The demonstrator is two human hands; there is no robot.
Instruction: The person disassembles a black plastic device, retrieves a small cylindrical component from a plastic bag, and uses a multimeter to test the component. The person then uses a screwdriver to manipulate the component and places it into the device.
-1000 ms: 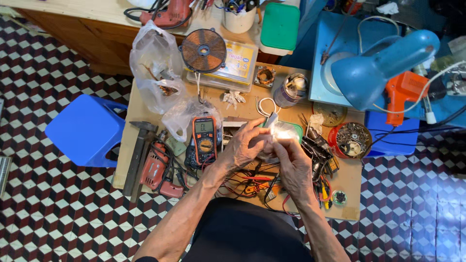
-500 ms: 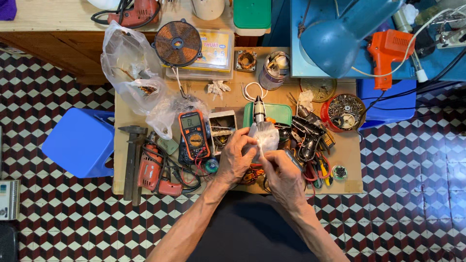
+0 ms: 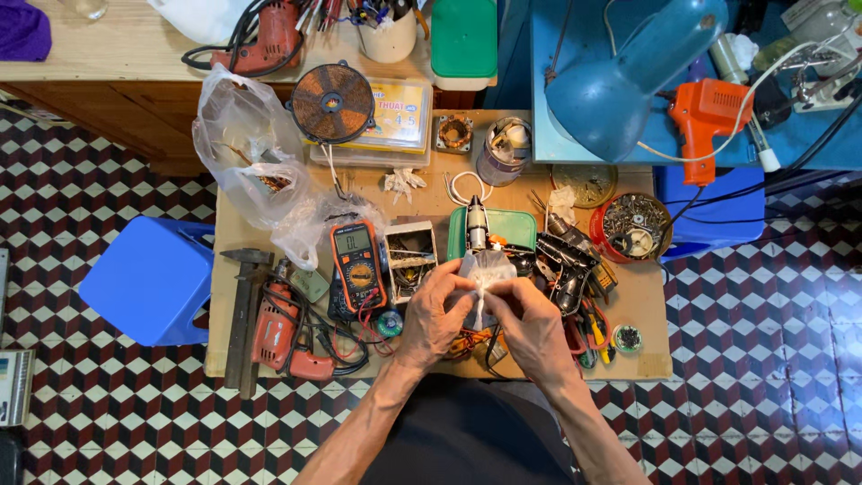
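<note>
Both hands meet over the middle of a low wooden worktable [image 3: 642, 305]. My left hand [image 3: 438, 314] and my right hand [image 3: 532, 325] pinch a crumpled white tissue [image 3: 486, 268] between the fingertips. The tissue wraps the lower part of a small motor rotor [image 3: 476, 224], whose metal end sticks up above it toward a green tray [image 3: 516, 226]. An orange multimeter [image 3: 356, 263] lies just left of my left hand.
A blue desk lamp [image 3: 620, 76], an orange soldering gun [image 3: 709, 112], a red bowl of screws [image 3: 631, 226], a copper coil disc [image 3: 332, 101], plastic bags [image 3: 242, 153], a hammer [image 3: 241, 305], a red drill [image 3: 278, 328] and a blue stool [image 3: 148, 278] surround the work spot.
The view has shifted so the table sits lower in frame. My hands have closed in around the white tissue and rotor, holding them nearer to me.
</note>
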